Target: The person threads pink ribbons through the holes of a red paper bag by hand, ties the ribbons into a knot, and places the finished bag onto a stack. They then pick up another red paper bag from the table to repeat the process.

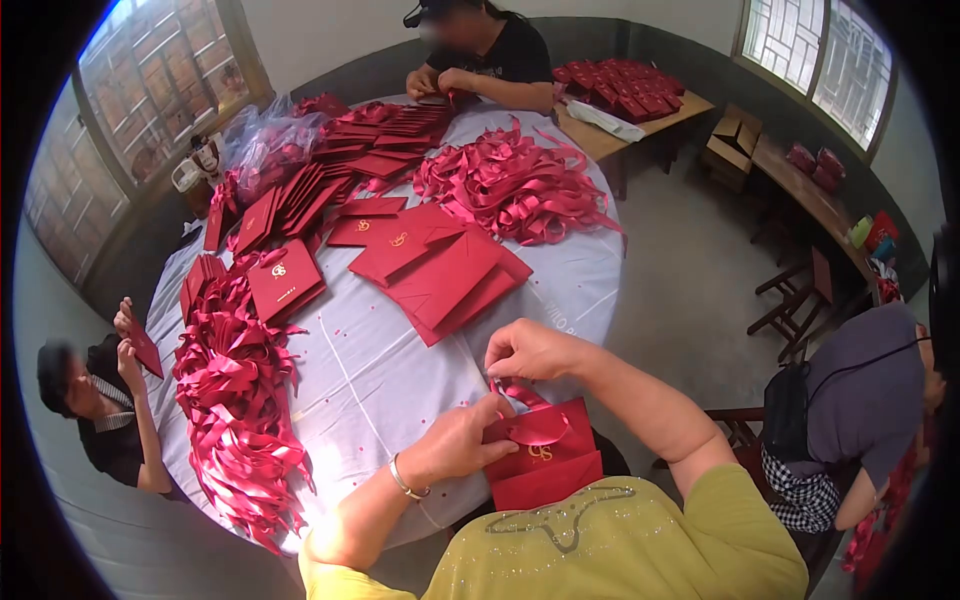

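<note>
A red paper bag [548, 468] with gold print and a pink-red ribbon [540, 426] is close to the person's body at the table's near edge. My left hand [462, 438], with a bangle at the wrist, is closed on the bag's top edge and ribbon. Just above it, my right hand [528, 350] pinches a ribbon end between thumb and fingertips. Beyond the hands lie flat red bags [440, 270] in an overlapping stack. A long pile of ribbons [235, 410] runs down the left side, and another ribbon heap [515, 185] sits at the back right.
The round table has a pale cloth [350, 400]. More red bags [300, 195] and clear plastic [265, 145] lie at the back left. Co-workers sit at the back [490, 60], left [95, 410] and right [850, 400]. Wooden stools [800, 300] stand at the right.
</note>
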The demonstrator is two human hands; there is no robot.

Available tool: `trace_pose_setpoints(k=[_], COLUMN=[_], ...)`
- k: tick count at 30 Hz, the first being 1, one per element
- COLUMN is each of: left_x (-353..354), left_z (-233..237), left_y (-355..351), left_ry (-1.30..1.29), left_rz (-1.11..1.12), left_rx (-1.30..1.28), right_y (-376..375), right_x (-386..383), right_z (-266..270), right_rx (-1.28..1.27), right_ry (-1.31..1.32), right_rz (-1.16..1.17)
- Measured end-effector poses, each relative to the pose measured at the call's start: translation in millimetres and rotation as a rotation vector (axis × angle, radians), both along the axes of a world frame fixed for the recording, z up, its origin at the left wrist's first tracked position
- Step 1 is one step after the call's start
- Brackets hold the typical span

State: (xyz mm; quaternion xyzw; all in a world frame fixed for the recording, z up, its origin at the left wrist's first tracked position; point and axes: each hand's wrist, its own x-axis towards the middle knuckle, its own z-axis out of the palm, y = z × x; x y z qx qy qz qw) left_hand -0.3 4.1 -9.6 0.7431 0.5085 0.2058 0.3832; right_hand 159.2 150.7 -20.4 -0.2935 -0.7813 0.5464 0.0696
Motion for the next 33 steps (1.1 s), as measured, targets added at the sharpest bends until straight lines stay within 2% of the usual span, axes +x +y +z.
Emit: trace_pose_setpoints(k=[1, 7, 9, 10, 14, 18, 20, 25, 28, 33], left_x=[0, 3, 1, 1, 2, 1, 1, 10, 9, 12], left_z=[1, 6, -7, -19, -9, -16, -20, -12, -8, -13], left_y=[0, 0, 0, 0, 2, 3, 2, -3, -1, -3], left_ry=[0.002, -0.058, -0.096, -0.132, -0.127, -0.172, -0.193, -0.003, 0.068, 0.091], left_rz=[0.003, 0.052, 0.073, 0.063, 0.071, 0.072, 0.062, 0.078, -0.003, 0.007], left_rx=[-0.018, -0.108, -0.087, 0.033, -0.025, -0.046, -0.038, 0.188, 0.23, 0.271], right_y=[1, 6, 10, 10, 7, 1, -2, -5, -4, -4], right_x=[1, 6, 9, 10, 11, 4, 3, 2, 4, 6], right_z=[3, 5, 3, 6, 1, -3, -6, -5, -8, -8], right_rx=[-0.108, -0.187, -0.213, -0.253, -0.273, -0.15, 0.199, 0.155, 0.123, 0.085], right_ry=[-0.011, 0.061, 0.058, 0.033, -0.01, -0.124, -0.136, -0.11, -0.098, -0.072], right_rz=[-0.014, -0.019, -0.022, -0.04, -0.08, -0.139, -0.165, -0.212, -0.226, -0.248])
